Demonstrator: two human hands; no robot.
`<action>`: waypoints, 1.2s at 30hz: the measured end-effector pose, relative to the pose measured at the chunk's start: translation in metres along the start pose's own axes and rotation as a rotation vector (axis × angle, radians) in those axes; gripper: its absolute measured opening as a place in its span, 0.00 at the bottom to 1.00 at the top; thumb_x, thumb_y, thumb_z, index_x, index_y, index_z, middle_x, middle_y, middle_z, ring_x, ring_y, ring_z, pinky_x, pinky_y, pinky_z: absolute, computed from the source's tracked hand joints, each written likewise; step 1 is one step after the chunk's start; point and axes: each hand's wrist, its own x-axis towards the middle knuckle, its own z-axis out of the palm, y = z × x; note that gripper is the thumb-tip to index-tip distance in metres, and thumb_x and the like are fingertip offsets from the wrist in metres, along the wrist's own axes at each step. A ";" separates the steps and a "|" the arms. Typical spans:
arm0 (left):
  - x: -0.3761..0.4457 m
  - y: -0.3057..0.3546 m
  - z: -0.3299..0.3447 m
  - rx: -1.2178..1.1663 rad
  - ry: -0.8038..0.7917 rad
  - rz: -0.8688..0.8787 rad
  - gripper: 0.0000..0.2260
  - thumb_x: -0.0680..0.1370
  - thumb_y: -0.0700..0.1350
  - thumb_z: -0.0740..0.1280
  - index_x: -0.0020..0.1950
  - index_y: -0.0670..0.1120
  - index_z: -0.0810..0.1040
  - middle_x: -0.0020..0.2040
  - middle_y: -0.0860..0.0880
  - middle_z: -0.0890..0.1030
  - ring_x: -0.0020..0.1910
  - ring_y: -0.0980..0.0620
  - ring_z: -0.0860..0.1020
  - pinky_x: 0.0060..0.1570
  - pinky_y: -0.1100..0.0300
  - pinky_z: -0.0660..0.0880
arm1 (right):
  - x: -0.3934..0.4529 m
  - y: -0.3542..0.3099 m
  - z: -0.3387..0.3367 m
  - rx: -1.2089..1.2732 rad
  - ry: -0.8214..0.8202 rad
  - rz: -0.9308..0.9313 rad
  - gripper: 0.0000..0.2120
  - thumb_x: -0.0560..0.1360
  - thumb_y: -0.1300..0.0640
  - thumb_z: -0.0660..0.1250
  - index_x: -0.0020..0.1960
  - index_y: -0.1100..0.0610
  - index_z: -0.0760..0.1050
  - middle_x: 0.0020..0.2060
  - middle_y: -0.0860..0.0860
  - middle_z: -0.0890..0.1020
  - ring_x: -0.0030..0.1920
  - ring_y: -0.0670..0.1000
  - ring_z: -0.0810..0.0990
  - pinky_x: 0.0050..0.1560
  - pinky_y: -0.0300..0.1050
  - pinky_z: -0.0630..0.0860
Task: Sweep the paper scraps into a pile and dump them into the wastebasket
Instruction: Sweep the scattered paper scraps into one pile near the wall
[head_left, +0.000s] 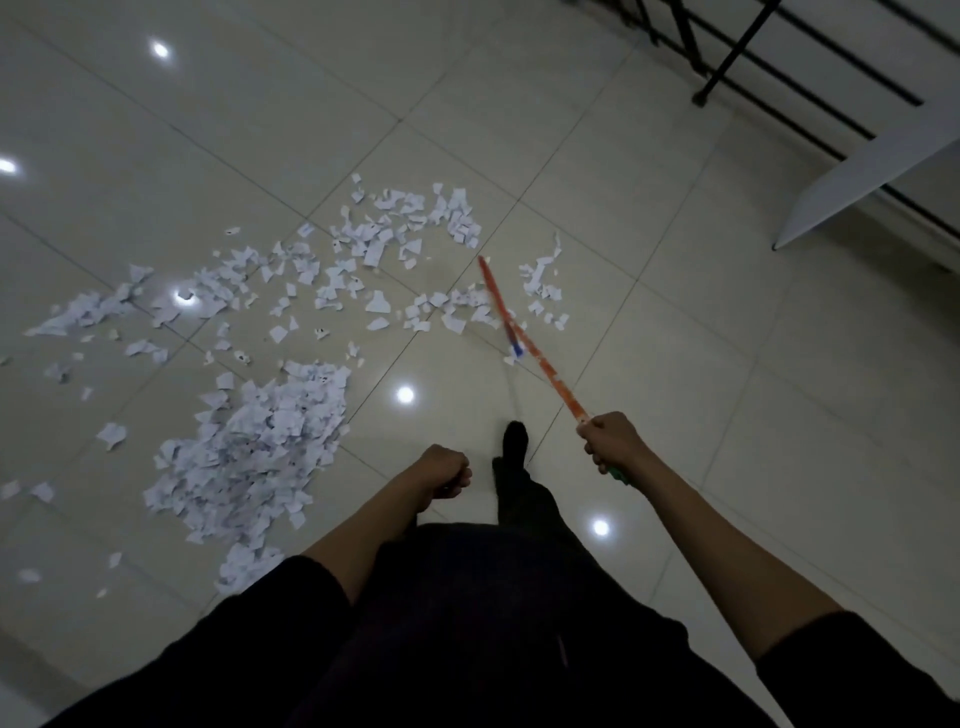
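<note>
White paper scraps (332, 280) lie scattered across the glossy tiled floor ahead of me. A thick pile of scraps (260, 447) sits at my lower left. My right hand (610, 441) grips an orange broom handle (535, 348) that slants up and left toward the scraps; its far end is blurred, with a blue part partway along. My left hand (447, 470) hangs curled in a loose fist near my body and holds nothing. No wastebasket is in view.
A black metal railing (727, 57) runs along the top right, with a white slanted edge (872, 171) below it. My dark foot (514, 447) stands on the tiles between my hands. Ceiling lights glare off the floor.
</note>
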 end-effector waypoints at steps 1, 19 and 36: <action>0.004 0.006 0.003 0.001 0.001 0.000 0.05 0.78 0.37 0.61 0.45 0.39 0.75 0.38 0.43 0.78 0.33 0.52 0.76 0.28 0.64 0.72 | 0.011 -0.003 -0.013 -0.006 0.020 -0.006 0.08 0.76 0.61 0.62 0.45 0.66 0.76 0.30 0.57 0.74 0.25 0.51 0.70 0.25 0.40 0.67; 0.050 0.130 0.098 -0.267 0.195 -0.136 0.04 0.79 0.39 0.62 0.50 0.39 0.75 0.40 0.44 0.78 0.35 0.51 0.76 0.30 0.63 0.72 | 0.262 -0.088 -0.190 -0.229 0.007 0.101 0.12 0.76 0.65 0.60 0.57 0.71 0.70 0.37 0.61 0.75 0.30 0.55 0.74 0.26 0.43 0.71; 0.057 0.163 0.126 -0.430 0.301 -0.204 0.05 0.79 0.38 0.62 0.50 0.38 0.75 0.39 0.43 0.77 0.32 0.52 0.75 0.28 0.63 0.70 | 0.204 -0.132 -0.056 -0.006 -0.539 0.219 0.11 0.79 0.63 0.54 0.60 0.64 0.68 0.33 0.56 0.72 0.26 0.49 0.68 0.20 0.37 0.66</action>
